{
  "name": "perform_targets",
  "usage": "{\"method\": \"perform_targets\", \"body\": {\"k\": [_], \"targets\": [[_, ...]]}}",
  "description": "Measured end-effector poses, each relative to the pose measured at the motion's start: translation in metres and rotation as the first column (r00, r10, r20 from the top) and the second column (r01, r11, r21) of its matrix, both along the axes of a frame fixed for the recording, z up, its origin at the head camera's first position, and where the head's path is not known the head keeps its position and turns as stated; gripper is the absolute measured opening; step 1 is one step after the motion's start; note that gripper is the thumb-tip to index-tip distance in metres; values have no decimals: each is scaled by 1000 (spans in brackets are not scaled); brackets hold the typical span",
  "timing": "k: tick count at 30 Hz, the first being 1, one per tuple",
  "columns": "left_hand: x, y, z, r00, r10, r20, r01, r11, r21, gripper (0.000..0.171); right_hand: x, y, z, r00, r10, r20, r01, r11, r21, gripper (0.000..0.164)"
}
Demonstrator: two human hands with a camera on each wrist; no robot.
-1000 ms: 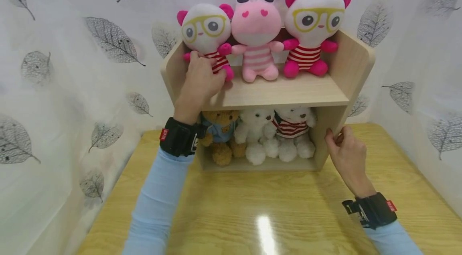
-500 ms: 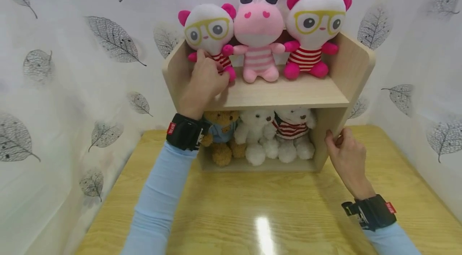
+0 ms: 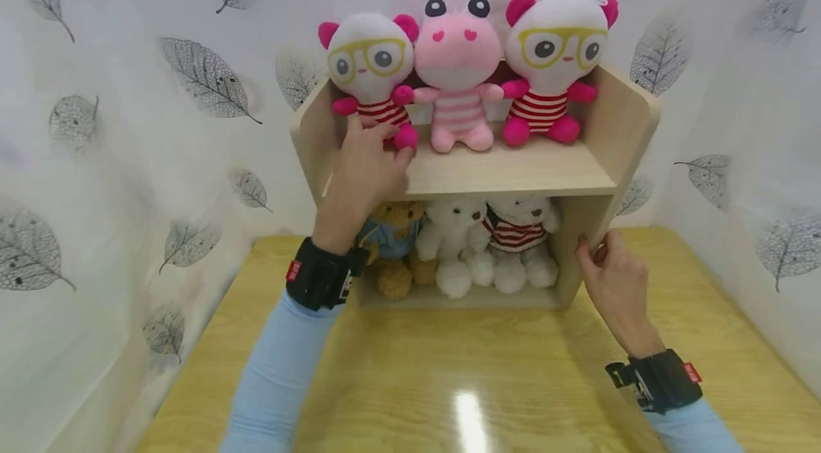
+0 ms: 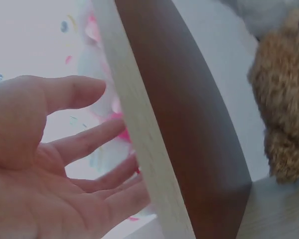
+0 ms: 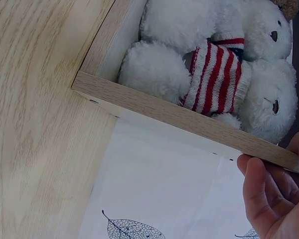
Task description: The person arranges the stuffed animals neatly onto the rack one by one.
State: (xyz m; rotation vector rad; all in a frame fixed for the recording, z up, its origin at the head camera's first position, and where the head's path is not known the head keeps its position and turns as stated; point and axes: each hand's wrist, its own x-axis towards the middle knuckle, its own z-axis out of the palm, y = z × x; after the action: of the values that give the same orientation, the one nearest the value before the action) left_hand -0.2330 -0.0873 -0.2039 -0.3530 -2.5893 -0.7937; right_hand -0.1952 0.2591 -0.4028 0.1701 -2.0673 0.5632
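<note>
On the upper board of a wooden shelf (image 3: 507,172) sits the left panda plush (image 3: 370,58), with yellow glasses and a red-striped body. In front of its lower body is my left hand (image 3: 364,168), fingers spread and thumb apart in the left wrist view; whether the fingertips touch the plush is hidden. Beside that panda are a pink hippo-like plush (image 3: 458,54) and the right panda plush (image 3: 556,47). My right hand (image 3: 618,282) pinches the front edge of the shelf's right side panel, thumb inside and fingers outside.
Below sit a brown teddy bear (image 3: 393,278), a white plush (image 3: 454,278) and another white plush in a red-striped sweater (image 3: 519,236). The shelf stands on a wooden table (image 3: 410,367). Leaf-patterned sheeting (image 3: 128,175) encloses the back and sides.
My left hand has drawn back and down from the left panda's chest, showing more of its striped body. That panda's head has straightened slightly. The right hand keeps its hold on the panel.
</note>
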Motion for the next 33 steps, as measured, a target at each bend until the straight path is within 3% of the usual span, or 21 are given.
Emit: {"method": "perform_targets", "body": {"k": [3, 7, 9, 12, 15, 17, 23, 26, 33], "targets": [[22, 0, -15, 988, -72, -133, 78, 996, 42, 32, 1, -1, -2, 1000, 1, 5, -1, 1000, 8, 19], [58, -4, -38, 937, -189, -293, 215, 975, 60, 28, 1, -2, -1, 1000, 12, 4, -12, 1000, 10, 19], [74, -8, -51, 913, -232, -335, 265, 962, 57, 28, 0, -2, 1, 1000, 17, -2, -17, 1000, 12, 19], [93, -16, -72, 908, -253, -335, 282, 959, 41, 28, -1, -4, 3, 1000, 18, -11, -18, 1000, 16, 19], [104, -24, -97, 922, -246, -300, 262, 965, 13, 28, -3, -5, 4, 1000, 18, -17, -18, 1000, 12, 19], [111, -30, -113, 941, -221, -257, 230, 973, 5, 29, -3, -6, 4, 1000, 19, -21, -19, 1000, 8, 19], [123, -44, -149, 985, -101, -143, 107, 994, 33, 32, -3, -9, 3, 999, 12, -30, -12, 1000, -2, 19], [124, -50, -161, 993, -54, -104, 57, 998, 29, 34, -2, -10, 3, 1000, 10, -30, -10, 1000, -5, 20], [116, -65, -185, 998, -26, -59, 25, 999, -20, 42, 6, -7, 3, 1000, -6, 17, 6, 1000, -30, 18]]}}
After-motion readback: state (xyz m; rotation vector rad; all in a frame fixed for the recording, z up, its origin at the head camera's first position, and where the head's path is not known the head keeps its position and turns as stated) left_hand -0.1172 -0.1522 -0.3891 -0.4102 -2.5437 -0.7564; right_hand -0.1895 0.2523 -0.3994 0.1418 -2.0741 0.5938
